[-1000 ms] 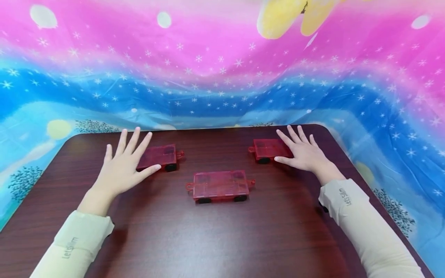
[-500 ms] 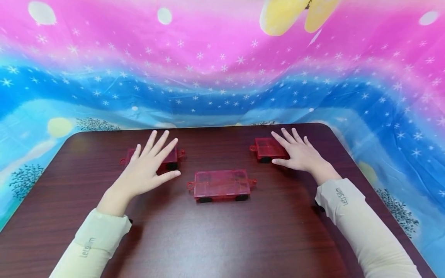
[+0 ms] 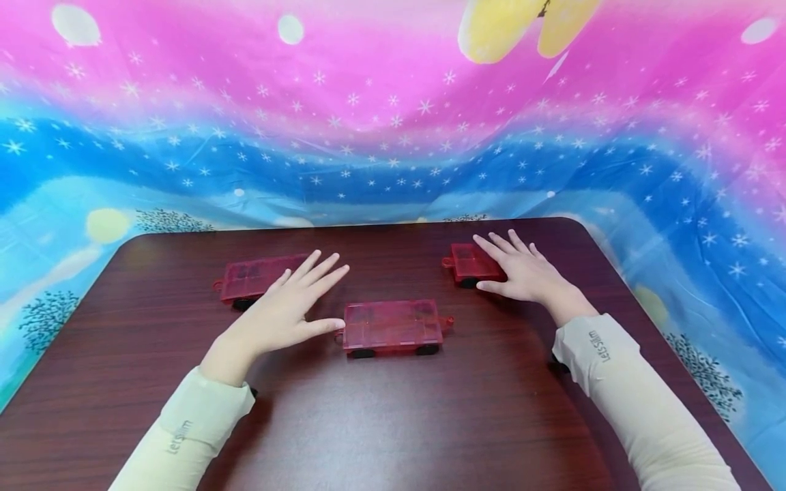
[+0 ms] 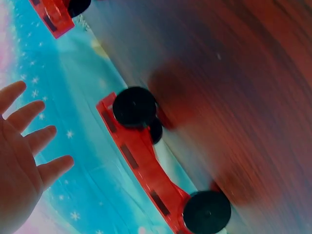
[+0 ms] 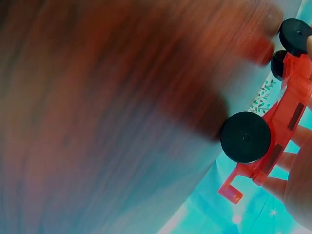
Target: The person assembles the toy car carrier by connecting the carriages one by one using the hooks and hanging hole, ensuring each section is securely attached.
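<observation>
Three see-through red toy wagons with black wheels and end couplings stand on the table. My left hand (image 3: 276, 317), fingers spread and straight, is over the right part of the left wagon (image 3: 248, 276). Its thumb tip overlaps the left coupling of the middle wagon (image 3: 393, 326) in the head view. In the left wrist view, a gap separates the left palm (image 4: 17, 175) from the larger wagon (image 4: 141, 163). My right hand (image 3: 522, 269), also spread, covers the right end of the right wagon (image 3: 469, 264). Whether it touches that wagon, I cannot tell.
The dark wood-grain table (image 3: 399, 423) has rounded far corners. A pink and blue patterned cloth (image 3: 381, 123) hangs behind it and along its sides. Both forearms wear pale sleeves.
My left hand has moved right and slightly nearer, from the left wagon toward the middle one, uncovering the left wagon's left end. The right hand has shifted slightly left. The wagons stay put.
</observation>
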A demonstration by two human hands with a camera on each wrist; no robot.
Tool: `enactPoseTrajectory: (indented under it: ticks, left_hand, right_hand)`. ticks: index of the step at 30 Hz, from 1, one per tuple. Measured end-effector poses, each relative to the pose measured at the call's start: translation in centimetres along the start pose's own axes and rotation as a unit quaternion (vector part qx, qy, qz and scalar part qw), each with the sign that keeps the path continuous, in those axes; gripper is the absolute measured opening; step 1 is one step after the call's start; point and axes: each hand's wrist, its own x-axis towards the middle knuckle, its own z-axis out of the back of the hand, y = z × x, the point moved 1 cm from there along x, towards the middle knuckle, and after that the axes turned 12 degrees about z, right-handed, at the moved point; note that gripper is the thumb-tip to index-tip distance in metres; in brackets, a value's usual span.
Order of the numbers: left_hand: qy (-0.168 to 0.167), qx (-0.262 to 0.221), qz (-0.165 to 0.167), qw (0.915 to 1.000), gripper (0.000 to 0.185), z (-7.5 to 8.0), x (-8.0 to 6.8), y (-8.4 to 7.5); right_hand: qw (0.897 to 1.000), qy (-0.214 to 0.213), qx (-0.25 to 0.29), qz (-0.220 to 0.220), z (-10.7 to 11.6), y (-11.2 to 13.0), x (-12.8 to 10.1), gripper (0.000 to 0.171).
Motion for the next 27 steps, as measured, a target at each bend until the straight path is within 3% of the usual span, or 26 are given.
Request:
enactPoseTrajectory:
  ticks: [11,17,27]
  left_hand:
    - [0.039,-0.017,-0.041,0.9982,0.080,-1.4,0.5,-1.7]
    - [0.074,-0.029,-0.034,0.9963,0.081,-2.0,0.6,-2.0]
    - [0.103,-0.009,-0.043,0.9937,0.080,-2.3,1.0,-2.7]
  right_hand:
    - [1.000,0.000,0.002,0.013,0.0,-0.1,0.2,0.080]
    - [1.000,0.001,-0.001,0.014,0.3,0.0,0.3,0.080]
    - [1.000,-0.007,-0.002,0.019,0.6,0.1,0.4,0.082]
